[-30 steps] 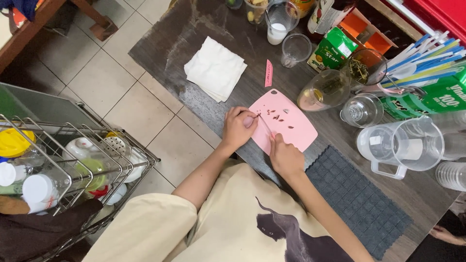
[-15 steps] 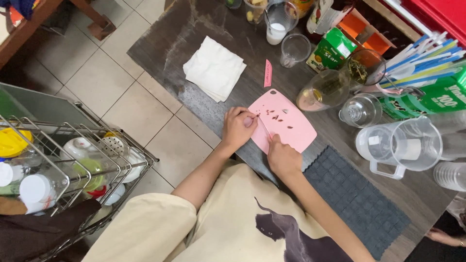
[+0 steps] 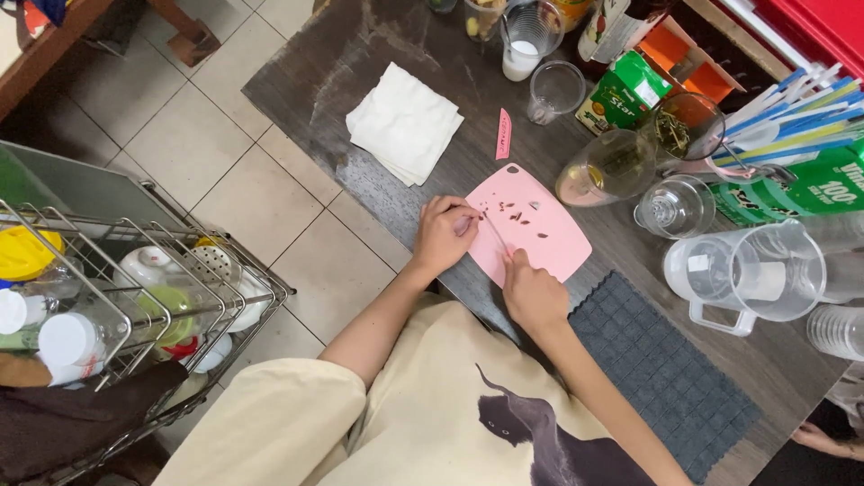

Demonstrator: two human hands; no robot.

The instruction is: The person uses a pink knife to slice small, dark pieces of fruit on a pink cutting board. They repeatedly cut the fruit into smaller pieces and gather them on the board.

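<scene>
Dark bits [image 3: 517, 216] on pink board [image 3: 549, 243] too small to identify; knife blade [image 3: 495, 232] barely discernible.

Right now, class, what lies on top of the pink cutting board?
On the pink cutting board lie small dark cut pieces and a knife. The left hand covers its near corner; anything under it is hidden.

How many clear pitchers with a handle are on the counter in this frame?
2. One large clear pitcher stands at the right, beside the dark mat. A second glass pitcher sits further back, by the green carton. More may be hidden beyond the frame's right edge.
</scene>
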